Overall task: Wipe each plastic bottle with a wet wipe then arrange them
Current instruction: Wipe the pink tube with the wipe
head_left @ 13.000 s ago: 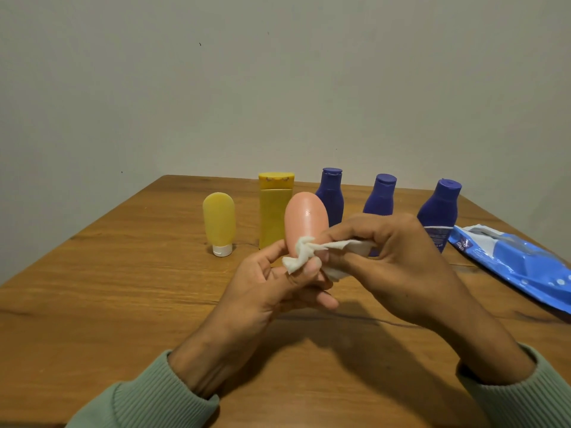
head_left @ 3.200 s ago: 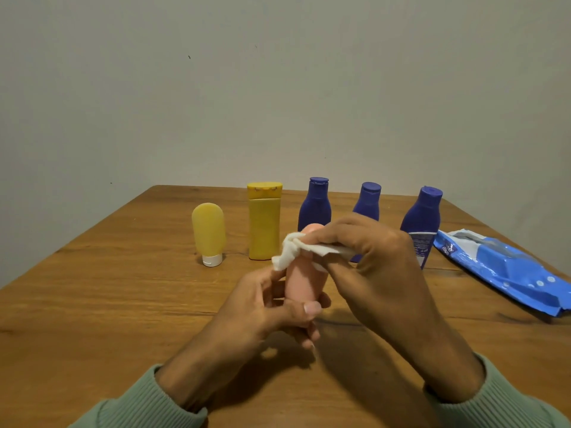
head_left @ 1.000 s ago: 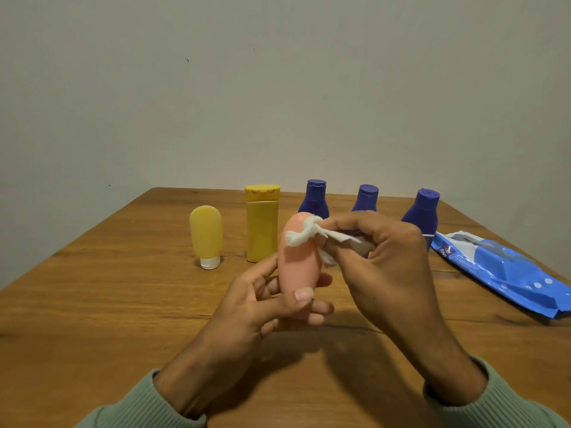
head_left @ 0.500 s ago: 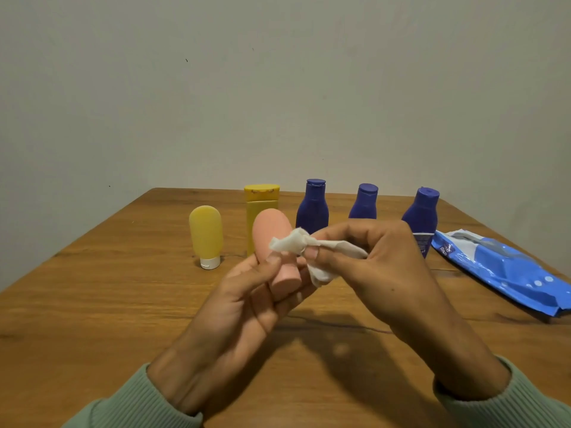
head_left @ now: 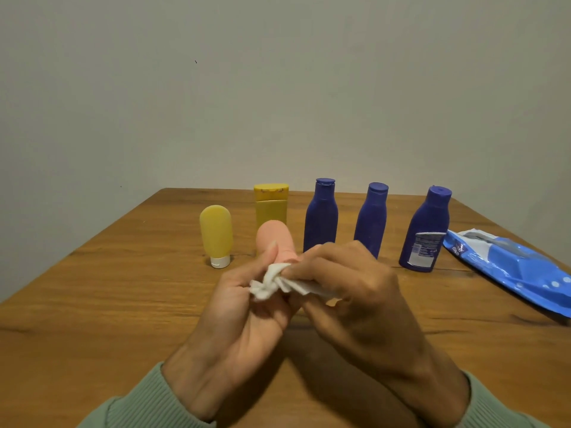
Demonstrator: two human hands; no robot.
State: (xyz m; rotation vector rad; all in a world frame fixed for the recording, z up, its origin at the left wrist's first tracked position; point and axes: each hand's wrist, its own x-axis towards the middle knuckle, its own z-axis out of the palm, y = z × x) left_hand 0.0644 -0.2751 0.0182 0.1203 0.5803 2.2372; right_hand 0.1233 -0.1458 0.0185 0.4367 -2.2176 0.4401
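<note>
Five other bottles (head_left: 320,217) stand upright in a row at the far side of the bench (head_left: 92,304). Nearer, the left hand (head_left: 234,307) grips the pink bottle (head_left: 273,239) by its lower part, and the right hand (head_left: 355,298) pinches a crumpled wet wipe (head_left: 272,282) against it, probably near the hidden cap.

Matt plastic bottles (head_left: 320,218) stand on a grained wooden table (head_left: 92,288).

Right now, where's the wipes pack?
Head view: the wipes pack lies flat on the table, far right, just right of the rightmost blue bottle.
</note>
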